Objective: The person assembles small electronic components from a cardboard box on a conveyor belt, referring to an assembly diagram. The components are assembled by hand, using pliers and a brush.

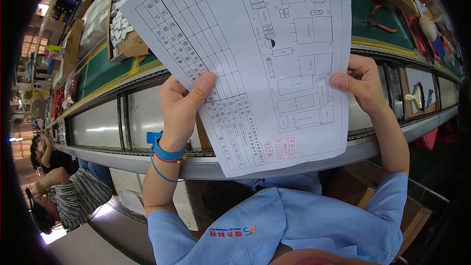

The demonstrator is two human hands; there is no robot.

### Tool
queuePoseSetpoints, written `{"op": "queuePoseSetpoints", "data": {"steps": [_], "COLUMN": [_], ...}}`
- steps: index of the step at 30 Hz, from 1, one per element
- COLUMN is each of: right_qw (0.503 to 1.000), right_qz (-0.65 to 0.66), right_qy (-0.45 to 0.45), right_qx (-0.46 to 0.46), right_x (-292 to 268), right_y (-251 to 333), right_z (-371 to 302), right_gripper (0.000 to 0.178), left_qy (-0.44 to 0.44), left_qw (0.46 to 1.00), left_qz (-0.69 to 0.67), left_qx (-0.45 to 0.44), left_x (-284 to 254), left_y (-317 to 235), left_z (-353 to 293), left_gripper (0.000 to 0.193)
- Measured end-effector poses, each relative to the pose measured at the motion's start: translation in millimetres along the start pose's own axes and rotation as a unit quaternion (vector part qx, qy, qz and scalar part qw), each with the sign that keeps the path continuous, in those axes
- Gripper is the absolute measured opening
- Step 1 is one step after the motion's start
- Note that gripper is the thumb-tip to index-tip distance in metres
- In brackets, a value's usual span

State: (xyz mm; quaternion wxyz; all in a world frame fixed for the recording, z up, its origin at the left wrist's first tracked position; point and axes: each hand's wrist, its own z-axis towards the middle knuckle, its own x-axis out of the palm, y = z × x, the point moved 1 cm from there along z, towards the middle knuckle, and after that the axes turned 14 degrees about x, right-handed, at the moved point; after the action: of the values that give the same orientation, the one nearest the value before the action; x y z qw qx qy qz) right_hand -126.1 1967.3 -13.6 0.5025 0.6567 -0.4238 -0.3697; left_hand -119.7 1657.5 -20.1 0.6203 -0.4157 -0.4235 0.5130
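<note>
Head view: one white paper sheet printed with black line drawings (235, 34) was held between two bare hands, its left edge gripped by the left hand (184, 103), its right edge pinched by the right hand (363, 83), so neither was nearer. Its long axis appeared to be pointed away from the body. One blue wristband (169, 155) was worn; one pair of orange-handled metal pliers (385, 28) was seen beyond the right hand.
</note>
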Motion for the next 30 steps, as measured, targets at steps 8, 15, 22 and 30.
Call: {"op": "queuePoseSetpoints", "data": {"steps": [8,15,22,30], "right_qw": [1.0,1.0,1.0,1.0], "right_qz": [-0.012,-0.006,-0.006,-0.007], "right_qy": [-0.006,-0.005,0.001,0.0], "right_qx": [-0.001,0.002,0.002,0.001], "right_x": [-0.1,0.7,0.7,-1.3], "right_y": [-1.3,-1.3,-0.9,-4.4], "right_z": [0.5,0.2,-0.3,1.2], "right_gripper": [0.028,0.029,0.029,0.029], "left_qy": [-0.002,0.002,0.003,-0.005], "left_qw": [1.0,1.0,1.0,1.0], "left_qz": [-0.006,-0.009,-0.01,-0.022], "left_qx": [-0.007,-0.006,-0.006,-0.008], "left_x": [-0.9,-1.0,-0.6,-0.6], "left_y": [-0.2,-0.5,0.2,2.7], "left_z": [0.3,0.1,-0.4,0.9], "left_gripper": [0.031,0.031,0.031,0.03]}}
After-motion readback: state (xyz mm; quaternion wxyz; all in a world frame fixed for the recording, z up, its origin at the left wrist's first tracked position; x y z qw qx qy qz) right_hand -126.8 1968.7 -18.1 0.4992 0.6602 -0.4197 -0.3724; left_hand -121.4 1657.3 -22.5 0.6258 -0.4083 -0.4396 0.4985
